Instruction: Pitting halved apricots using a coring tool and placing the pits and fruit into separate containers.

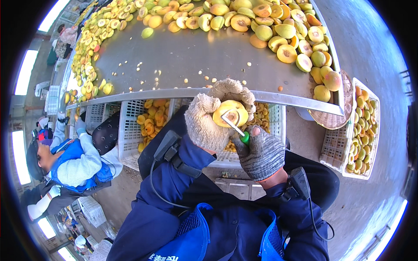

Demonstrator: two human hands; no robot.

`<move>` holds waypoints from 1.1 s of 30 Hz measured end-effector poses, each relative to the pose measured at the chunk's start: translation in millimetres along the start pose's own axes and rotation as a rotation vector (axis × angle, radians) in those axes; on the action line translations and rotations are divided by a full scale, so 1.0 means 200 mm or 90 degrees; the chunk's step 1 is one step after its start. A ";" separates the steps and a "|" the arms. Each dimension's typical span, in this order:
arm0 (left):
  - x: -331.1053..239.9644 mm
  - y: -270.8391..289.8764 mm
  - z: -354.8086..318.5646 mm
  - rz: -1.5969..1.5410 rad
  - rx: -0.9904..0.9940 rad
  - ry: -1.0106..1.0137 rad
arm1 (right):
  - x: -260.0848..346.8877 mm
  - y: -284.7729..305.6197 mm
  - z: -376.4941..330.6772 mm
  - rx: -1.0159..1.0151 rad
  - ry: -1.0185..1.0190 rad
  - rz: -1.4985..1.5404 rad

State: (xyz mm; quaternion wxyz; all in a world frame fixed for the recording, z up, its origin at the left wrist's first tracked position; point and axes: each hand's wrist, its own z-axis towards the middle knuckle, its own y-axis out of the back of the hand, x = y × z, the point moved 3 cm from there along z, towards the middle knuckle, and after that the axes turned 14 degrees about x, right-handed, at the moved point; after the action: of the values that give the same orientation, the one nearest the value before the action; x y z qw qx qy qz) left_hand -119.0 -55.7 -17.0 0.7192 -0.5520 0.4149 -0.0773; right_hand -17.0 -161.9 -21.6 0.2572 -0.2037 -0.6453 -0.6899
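My left hand, in a beige knitted glove, is closed around a halved yellow peach with its cut face up. In my right hand, in a grey knitted glove with a bare thumb tip, is a pitting tool with a green handle. Its thin bent metal end lies against the middle of the cut face, at the brownish pit area. Both hands are just in front of the metal table's near edge, above the crates.
The metal table bears heaps of halved peaches at its back and sides, with loose pits scattered near its edge. Under it stand white crates of peach pieces. A wicker basket and a full crate are at right; a co-worker sits left.
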 end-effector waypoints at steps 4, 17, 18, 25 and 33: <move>0.01 0.04 -0.01 0.048 0.002 -0.024 | -0.02 -0.03 0.00 0.027 -0.036 0.010; 0.10 0.14 -0.06 0.147 -0.020 0.003 | -0.06 -0.17 -0.01 0.093 -0.117 0.105; 0.11 0.16 -0.05 0.137 -0.008 0.016 | -0.07 -0.17 0.00 0.105 -0.121 0.133; 0.09 0.15 -0.07 0.054 -0.005 0.055 | -0.10 -0.24 -0.02 0.176 -0.190 0.143; 0.02 0.05 -0.02 0.146 0.019 0.016 | 0.00 0.01 -0.03 -0.042 -0.139 0.295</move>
State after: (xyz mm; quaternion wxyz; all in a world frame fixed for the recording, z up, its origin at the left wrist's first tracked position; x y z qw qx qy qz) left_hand -121.9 -56.7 -26.9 0.7262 -0.4889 0.4833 -0.0077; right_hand -15.7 -167.1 -21.6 0.3302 -0.4280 -0.5824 -0.6071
